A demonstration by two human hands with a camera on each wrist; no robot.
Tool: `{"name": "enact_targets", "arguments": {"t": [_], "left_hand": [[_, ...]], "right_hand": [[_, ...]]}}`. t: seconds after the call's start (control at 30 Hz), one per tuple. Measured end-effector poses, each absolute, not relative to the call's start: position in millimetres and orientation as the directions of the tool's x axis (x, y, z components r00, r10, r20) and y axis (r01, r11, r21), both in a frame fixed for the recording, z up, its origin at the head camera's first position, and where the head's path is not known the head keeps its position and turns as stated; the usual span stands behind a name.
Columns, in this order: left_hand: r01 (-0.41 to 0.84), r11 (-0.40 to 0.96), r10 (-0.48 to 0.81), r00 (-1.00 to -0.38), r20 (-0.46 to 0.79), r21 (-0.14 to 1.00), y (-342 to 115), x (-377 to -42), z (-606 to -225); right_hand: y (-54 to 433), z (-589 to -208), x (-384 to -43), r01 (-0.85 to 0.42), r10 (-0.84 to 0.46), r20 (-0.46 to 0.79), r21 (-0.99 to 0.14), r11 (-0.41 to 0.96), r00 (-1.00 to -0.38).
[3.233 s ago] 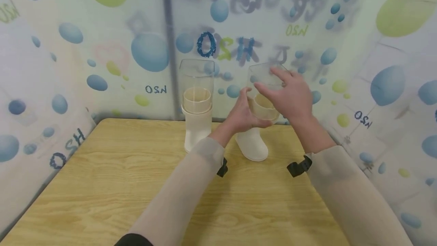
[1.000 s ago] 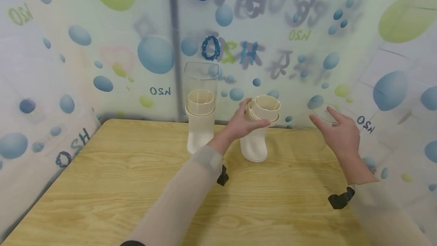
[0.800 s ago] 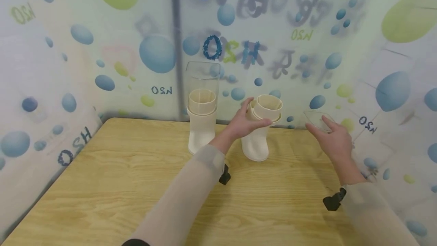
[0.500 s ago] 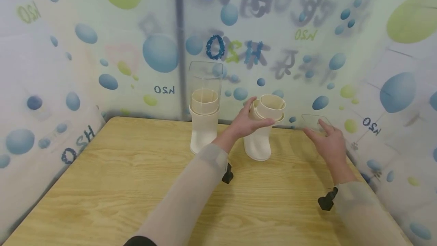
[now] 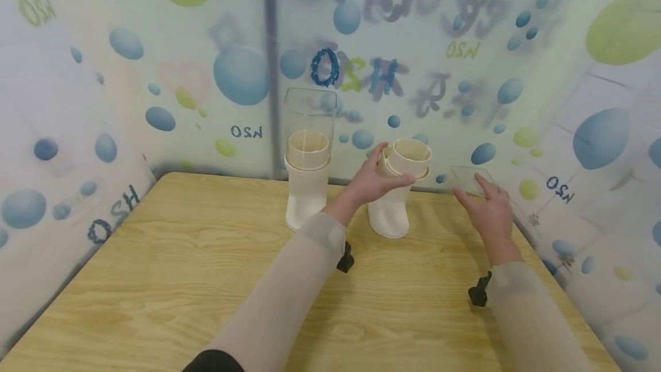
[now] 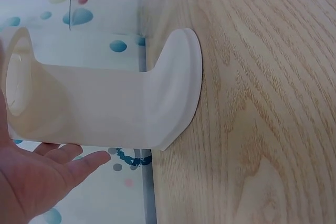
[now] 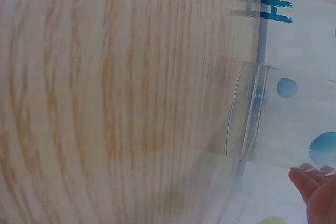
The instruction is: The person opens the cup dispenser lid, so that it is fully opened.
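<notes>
My left hand (image 5: 369,182) grips the top of a cream boot-shaped holder (image 5: 389,214), its thumb across the front of the rim and fingers on the left side. Inside that rim a cream inner cup (image 5: 410,154) sticks up, slightly tilted. In the left wrist view the boot-shaped holder (image 6: 100,106) stands with its sole on the table. To its right, my right hand (image 5: 488,205) holds a clear plastic container (image 5: 465,178) near its top. The right wrist view shows the clear container's lower end (image 7: 252,111) at the table's back edge; whether it touches the table I cannot tell.
A second boot-shaped holder (image 5: 304,202) stands to the left, with a clear container (image 5: 310,111) rising around its inner cup. Patterned curtain walls (image 5: 237,73) close off the back and both sides of the wooden table (image 5: 206,257).
The right hand has taken the clear container off the right boot-shaped holder and moved it right, then slightly back left. The left hand stays on the holder; the inner cup now shows uncovered.
</notes>
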State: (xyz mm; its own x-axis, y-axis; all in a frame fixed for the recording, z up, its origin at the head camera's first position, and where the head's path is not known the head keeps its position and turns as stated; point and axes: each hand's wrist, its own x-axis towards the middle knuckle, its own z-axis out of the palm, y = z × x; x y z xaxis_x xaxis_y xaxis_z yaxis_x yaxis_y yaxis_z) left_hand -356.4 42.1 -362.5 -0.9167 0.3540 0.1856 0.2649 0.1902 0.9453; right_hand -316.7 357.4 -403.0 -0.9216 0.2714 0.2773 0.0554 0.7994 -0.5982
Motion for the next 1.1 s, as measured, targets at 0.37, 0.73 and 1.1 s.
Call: {"name": "enact_targets", "arguments": {"t": [0.37, 0.73, 1.1], "left_hand": [[0.274, 0.193, 0.353, -0.915, 0.194, 0.942, 43.4, -362.9, -363.8], [0.281, 0.213, 0.347, -0.917, 0.197, 0.936, 43.7, -363.5, -364.6], [0.247, 0.243, 0.293, -0.940, 0.172, 0.938, 31.8, -347.4, -362.1]], "right_hand": [[355.1, -402.3, -321.7, 0.058, 0.269, 0.273, -0.594, 0.802, -0.924], [354.5, -402.2, -319.6, 0.036, 0.248, 0.272, -0.603, 0.797, -0.930], [354.4, -390.2, -305.1, 0.014, 0.323, 0.374, -0.634, 0.773, -0.869]]}}
